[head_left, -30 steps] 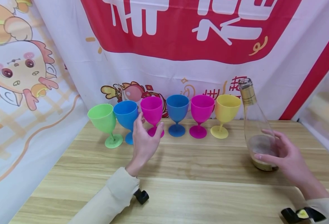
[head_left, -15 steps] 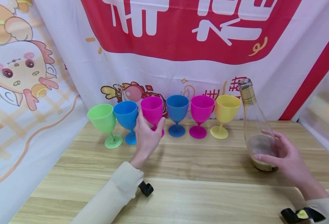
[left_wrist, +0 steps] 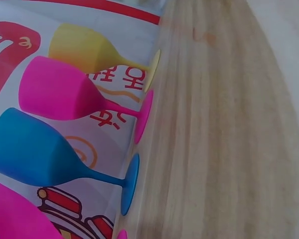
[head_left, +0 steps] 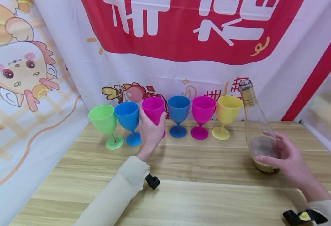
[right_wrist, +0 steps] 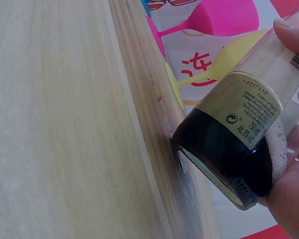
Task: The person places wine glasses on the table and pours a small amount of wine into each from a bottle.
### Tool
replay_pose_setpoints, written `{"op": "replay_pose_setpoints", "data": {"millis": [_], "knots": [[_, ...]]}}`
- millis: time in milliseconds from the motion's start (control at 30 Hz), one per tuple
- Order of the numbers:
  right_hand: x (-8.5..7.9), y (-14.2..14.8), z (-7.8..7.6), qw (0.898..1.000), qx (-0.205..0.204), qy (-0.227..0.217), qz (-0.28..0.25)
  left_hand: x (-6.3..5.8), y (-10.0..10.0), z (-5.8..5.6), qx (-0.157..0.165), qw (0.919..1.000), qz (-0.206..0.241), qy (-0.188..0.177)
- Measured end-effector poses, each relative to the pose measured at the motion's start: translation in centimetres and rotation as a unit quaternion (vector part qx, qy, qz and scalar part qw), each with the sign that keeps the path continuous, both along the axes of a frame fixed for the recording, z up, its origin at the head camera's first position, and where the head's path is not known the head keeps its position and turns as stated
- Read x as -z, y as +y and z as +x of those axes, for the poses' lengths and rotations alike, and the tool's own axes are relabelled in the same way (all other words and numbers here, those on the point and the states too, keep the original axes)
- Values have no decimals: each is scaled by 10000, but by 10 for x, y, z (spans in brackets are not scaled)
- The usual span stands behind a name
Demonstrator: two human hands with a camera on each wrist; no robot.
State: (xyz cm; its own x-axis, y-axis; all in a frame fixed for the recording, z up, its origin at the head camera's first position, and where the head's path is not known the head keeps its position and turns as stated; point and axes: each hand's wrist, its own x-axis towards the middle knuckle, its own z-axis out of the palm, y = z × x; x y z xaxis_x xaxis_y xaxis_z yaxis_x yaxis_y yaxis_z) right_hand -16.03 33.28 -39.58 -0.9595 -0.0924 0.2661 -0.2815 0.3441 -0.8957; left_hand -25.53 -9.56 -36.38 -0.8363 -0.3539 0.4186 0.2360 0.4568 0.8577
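My left hand (head_left: 151,130) is around the bowl of a pink goblet (head_left: 153,108), third from the left in a row of plastic goblets, with fingers on its left side and thumb on its right. In the left wrist view only part of this pink goblet (left_wrist: 15,214) shows, at the lower left corner. My right hand (head_left: 291,160) grips the lower body of a clear glass bottle (head_left: 260,125) with a gold-wrapped neck. Dark liquid and a label (right_wrist: 244,107) show low on the bottle in the right wrist view. Whether its base fully touches the table is unclear.
Left of the held goblet stand a green goblet (head_left: 103,121) and a blue goblet (head_left: 127,116). To its right are a darker blue goblet (head_left: 178,108), another pink goblet (head_left: 203,110) and a yellow goblet (head_left: 228,110). A printed cloth (head_left: 165,73) hangs behind the wooden table (head_left: 199,163).
My left hand has moved right and slightly up, closing around the pink goblet, which has shifted slightly right. The bottle's neck leans a touch further left; my right hand is almost still.
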Motion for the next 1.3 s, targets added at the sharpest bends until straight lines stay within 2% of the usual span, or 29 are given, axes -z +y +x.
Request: {"op": "replay_pose_setpoints", "data": {"millis": [200, 433, 567, 833, 1000, 1300], "knots": [[0, 1, 1, 9998, 77, 19, 175, -4, 8, -8, -252, 9995, 171, -101], [-1, 1, 1, 9990, 196, -21, 404, -11, 17, -10, -484, 9973, 352, -423], [-2, 1, 1, 9968, 381, -113, 698, -13, 18, -13, -536, 9962, 374, -572], [-4, -1, 1, 9969, 372, -119, 681, -14, 17, -16, -535, 9965, 358, -542], [-3, 0, 2, 9966, 378, -133, 719, -14, 18, -13, -525, 9969, 280, -515], [-2, -1, 1, 9957, 405, -31, 833, -11, 16, 2, -342, 9987, 195, -308]]}}
